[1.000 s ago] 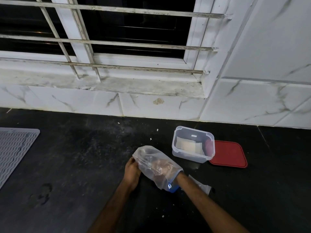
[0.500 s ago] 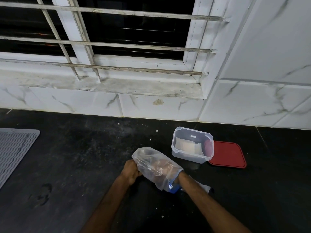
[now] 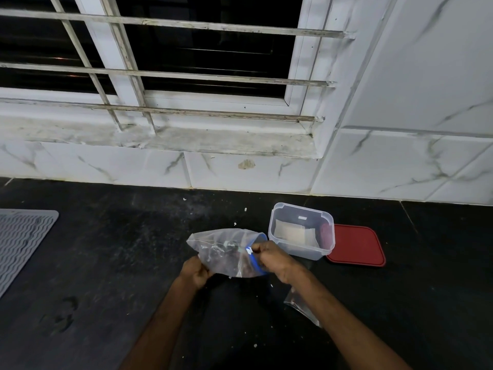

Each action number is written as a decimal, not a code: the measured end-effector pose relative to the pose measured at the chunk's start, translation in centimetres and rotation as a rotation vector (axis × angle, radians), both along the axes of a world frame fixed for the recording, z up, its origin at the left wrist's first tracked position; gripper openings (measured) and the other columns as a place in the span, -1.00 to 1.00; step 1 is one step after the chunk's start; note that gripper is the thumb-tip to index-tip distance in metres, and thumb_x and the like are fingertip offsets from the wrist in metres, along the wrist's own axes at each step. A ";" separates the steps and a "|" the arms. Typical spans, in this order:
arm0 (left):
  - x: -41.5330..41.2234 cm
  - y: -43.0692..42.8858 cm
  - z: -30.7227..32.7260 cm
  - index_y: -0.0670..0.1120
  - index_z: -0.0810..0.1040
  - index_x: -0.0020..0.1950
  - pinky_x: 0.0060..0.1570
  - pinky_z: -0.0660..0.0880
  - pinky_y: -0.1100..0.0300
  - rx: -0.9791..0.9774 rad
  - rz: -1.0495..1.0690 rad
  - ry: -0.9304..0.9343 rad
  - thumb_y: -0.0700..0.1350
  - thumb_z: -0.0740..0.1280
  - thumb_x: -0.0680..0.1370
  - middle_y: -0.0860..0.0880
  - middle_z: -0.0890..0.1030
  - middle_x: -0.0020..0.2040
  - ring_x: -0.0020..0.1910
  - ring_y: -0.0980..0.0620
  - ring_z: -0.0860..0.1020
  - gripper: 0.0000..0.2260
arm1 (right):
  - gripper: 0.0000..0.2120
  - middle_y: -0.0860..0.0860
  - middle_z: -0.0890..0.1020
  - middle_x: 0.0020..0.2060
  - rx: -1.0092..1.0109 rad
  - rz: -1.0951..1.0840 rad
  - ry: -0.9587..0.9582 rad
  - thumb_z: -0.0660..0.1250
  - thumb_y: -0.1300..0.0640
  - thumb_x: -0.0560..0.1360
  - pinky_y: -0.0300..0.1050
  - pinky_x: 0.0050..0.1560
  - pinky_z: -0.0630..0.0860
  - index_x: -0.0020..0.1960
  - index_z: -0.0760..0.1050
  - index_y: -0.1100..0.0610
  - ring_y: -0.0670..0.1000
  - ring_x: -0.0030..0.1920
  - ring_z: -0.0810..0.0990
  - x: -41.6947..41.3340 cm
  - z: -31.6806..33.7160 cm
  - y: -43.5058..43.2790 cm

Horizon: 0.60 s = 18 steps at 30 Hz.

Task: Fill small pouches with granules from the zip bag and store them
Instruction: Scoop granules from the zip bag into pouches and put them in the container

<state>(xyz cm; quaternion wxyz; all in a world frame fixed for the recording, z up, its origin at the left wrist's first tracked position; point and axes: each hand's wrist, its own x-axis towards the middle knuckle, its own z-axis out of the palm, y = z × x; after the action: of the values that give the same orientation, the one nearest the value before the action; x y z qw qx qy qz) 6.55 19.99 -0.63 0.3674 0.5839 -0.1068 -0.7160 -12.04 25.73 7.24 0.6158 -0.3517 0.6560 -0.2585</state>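
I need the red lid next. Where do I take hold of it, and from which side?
Probably take the red lid by its right edge, coming from the right. It lies flat on the counter with its left side blocked by the clear container, so only the right and near edges leave room for a grip.

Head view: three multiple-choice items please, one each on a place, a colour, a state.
1. Where is the flat red lid relative to the clear plastic container?
A) on it
B) on the black counter, to its right
C) inside it

2. The clear zip bag has a zip strip coloured:
A) blue
B) green
C) yellow

3. The container is:
A) lidded
B) open, filled pouch inside
C) overturned

Answers: B, the lid lies flat beside it; A, a blue band edges the mouth; B, the rim is uncovered.
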 end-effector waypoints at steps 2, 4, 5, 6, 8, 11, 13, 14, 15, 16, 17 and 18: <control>0.4 0.0 0.3 -0.31 0.26 0.48 0.14 0.50 0.06 0.013 -0.019 -0.024 -0.31 0.03 0.67 -0.27 0.32 0.49 0.34 -0.19 0.45 -0.63 | -0.81 0.09 0.66 -0.14 0.002 0.037 -0.017 0.22 0.26 0.59 -0.02 0.09 0.60 0.05 0.60 0.13 -0.01 -0.17 0.64 -0.8 0.0 0.2; 0.9 0.2 0.2 -0.27 0.29 0.48 0.24 0.42 -0.07 0.033 -0.007 -0.022 -0.26 0.03 0.68 -0.26 0.36 0.47 0.44 -0.23 0.36 -0.63 | -0.79 0.13 0.64 -0.11 -0.014 0.038 -0.011 0.25 0.27 0.57 0.05 0.10 0.57 0.15 0.57 0.17 0.02 -0.15 0.63 -1.8 -0.1 0.2; 1.1 0.3 0.0 -0.25 0.32 0.47 0.20 0.44 -0.09 0.059 0.002 0.014 -0.22 0.04 0.69 -0.25 0.40 0.44 0.43 -0.23 0.37 -0.64 | -0.78 0.13 0.64 -0.12 -0.007 0.022 -0.015 0.26 0.27 0.57 0.02 0.04 0.60 0.18 0.56 0.19 0.03 -0.16 0.63 -2.1 0.0 0.2; 1.2 0.4 -0.1 -0.23 0.35 0.45 0.16 0.43 -0.09 0.092 0.018 0.030 -0.18 0.04 0.69 -0.24 0.44 0.39 0.41 -0.23 0.39 -0.65 | -0.78 0.12 0.65 -0.15 -0.002 0.010 -0.021 0.27 0.25 0.57 -0.03 -0.03 0.63 0.20 0.55 0.21 0.03 -0.18 0.64 -2.4 0.1 0.3; 1.2 0.4 0.0 -0.24 0.38 0.42 0.17 0.42 -0.08 0.083 0.060 0.055 -0.19 0.05 0.69 -0.23 0.48 0.31 0.40 -0.23 0.40 -0.67 | -0.77 0.12 0.67 -0.19 -0.006 0.003 -0.036 0.26 0.23 0.59 -0.14 -0.18 0.61 0.20 0.54 0.24 0.02 -0.23 0.66 -3.0 0.2 0.5; 1.1 0.1 0.1 -0.25 0.35 0.44 0.30 0.37 -0.08 0.045 0.077 0.022 -0.23 0.06 0.68 -0.23 0.45 0.34 0.42 -0.24 0.38 -0.66 | -0.78 0.11 0.67 -0.21 -0.011 0.020 -0.015 0.23 0.22 0.60 -0.23 -0.28 0.55 0.17 0.56 0.27 -0.04 -0.29 0.62 -3.8 0.4 0.8; 1.4 -0.2 -0.3 -0.25 0.32 0.46 0.32 0.37 -0.09 0.036 0.056 -0.028 -0.22 0.05 0.68 -0.23 0.43 0.38 0.42 -0.25 0.37 -0.65 | -0.79 0.10 0.66 -0.24 -0.008 0.037 -0.025 0.22 0.23 0.61 -0.25 -0.29 0.54 0.15 0.57 0.27 -0.06 -0.32 0.59 -4.1 0.7 1.1; 1.6 -0.4 -0.3 -0.26 0.31 0.47 0.31 0.37 -0.09 0.023 0.062 -0.052 -0.24 0.04 0.68 -0.24 0.41 0.42 0.43 -0.26 0.36 -0.64 | -0.78 0.09 0.65 -0.25 -0.003 0.047 -0.032 0.22 0.23 0.61 -0.26 -0.29 0.53 0.15 0.58 0.26 -0.07 -0.33 0.58 -4.2 0.8 1.2; 1.8 -0.7 -0.4 -0.27 0.30 0.47 0.32 0.37 -0.11 0.004 0.058 -0.099 -0.25 0.03 0.68 -0.26 0.39 0.44 0.43 -0.27 0.36 -0.64 | -0.78 0.08 0.65 -0.26 0.002 0.058 -0.037 0.21 0.23 0.61 -0.27 -0.30 0.52 0.14 0.59 0.26 -0.08 -0.33 0.57 -4.4 0.7 1.3; 2.1 -0.9 -0.7 -0.28 0.31 0.46 0.33 0.37 -0.15 -0.003 0.075 -0.119 -0.25 0.03 0.68 -0.28 0.39 0.43 0.42 -0.28 0.37 -0.64 | -0.78 0.07 0.64 -0.27 0.008 0.063 -0.040 0.21 0.23 0.61 -0.28 -0.29 0.52 0.14 0.59 0.26 -0.08 -0.33 0.57 -4.5 0.7 1.4; 2.2 -1.0 -0.7 -0.27 0.33 0.45 0.33 0.38 -0.18 -0.009 0.079 -0.141 -0.25 0.04 0.68 -0.28 0.42 0.40 0.39 -0.29 0.39 -0.65 | -0.78 0.07 0.64 -0.27 0.010 0.065 -0.042 0.21 0.22 0.61 -0.28 -0.29 0.52 0.13 0.59 0.26 -0.08 -0.33 0.57 -4.6 0.7 1.5; 2.4 -1.0 -0.6 -0.26 0.36 0.42 0.29 0.41 -0.20 -0.008 0.096 -0.142 -0.26 0.07 0.67 -0.29 0.47 0.33 0.35 -0.30 0.43 -0.67 | -0.78 0.08 0.63 -0.26 0.010 0.062 -0.046 0.21 0.22 0.61 -0.28 -0.28 0.52 0.13 0.59 0.25 -0.08 -0.32 0.56 -4.6 0.5 1.6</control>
<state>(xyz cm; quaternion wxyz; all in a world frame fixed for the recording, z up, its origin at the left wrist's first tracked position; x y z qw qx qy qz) 8.98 19.03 -1.27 0.3952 0.6362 -0.1074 -0.6539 -16.68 27.29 7.77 0.6403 -0.3629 0.6315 -0.2440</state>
